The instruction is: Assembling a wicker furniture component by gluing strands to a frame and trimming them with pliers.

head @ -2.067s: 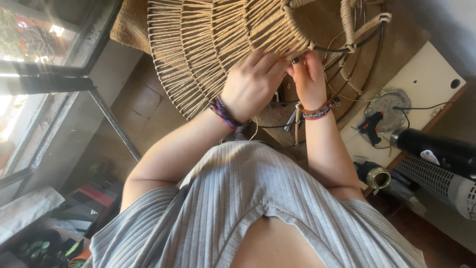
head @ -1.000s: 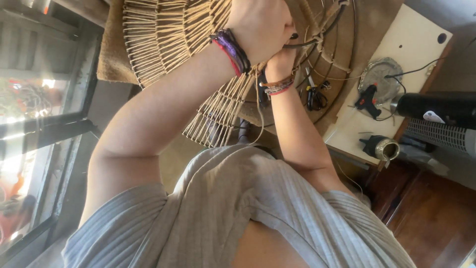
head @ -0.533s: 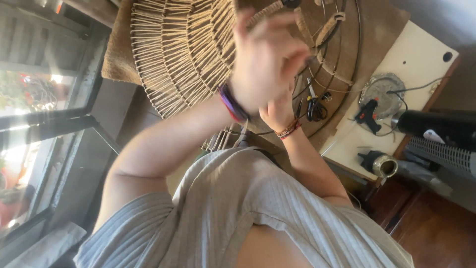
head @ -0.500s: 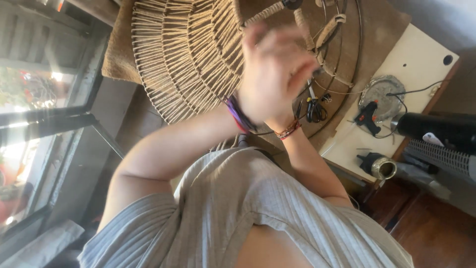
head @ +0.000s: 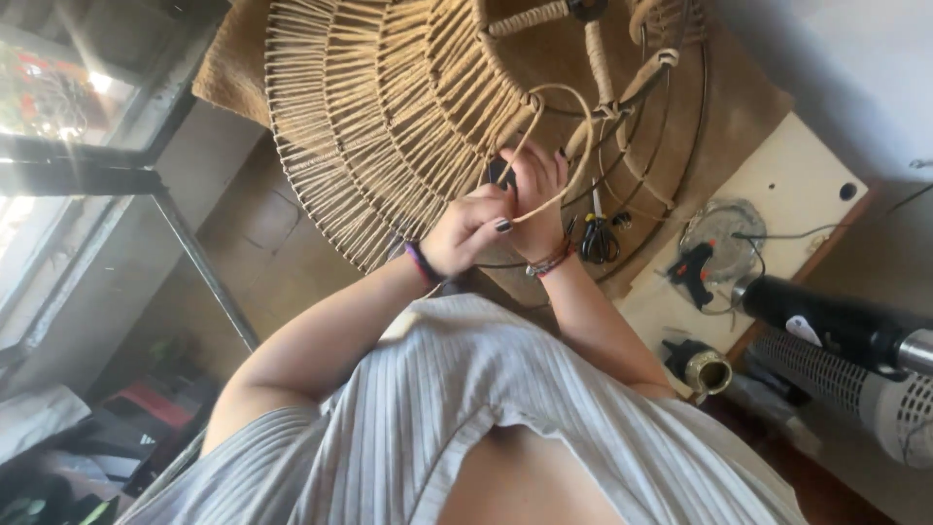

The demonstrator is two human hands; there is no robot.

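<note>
While the left hand [head: 466, 228] is closed on a jute cord [head: 559, 146], pinched between its fingertips, the cord's loop is held by the right hand [head: 536, 190] — fingers curled — against the round woven wire frame [head: 389, 117], above scissors [head: 598, 236].

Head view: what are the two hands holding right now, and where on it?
The left hand pinches a tan cord near its lower end, where its loop comes down from the woven frame. The right hand is against the cord; its grip cannot be told.
</note>
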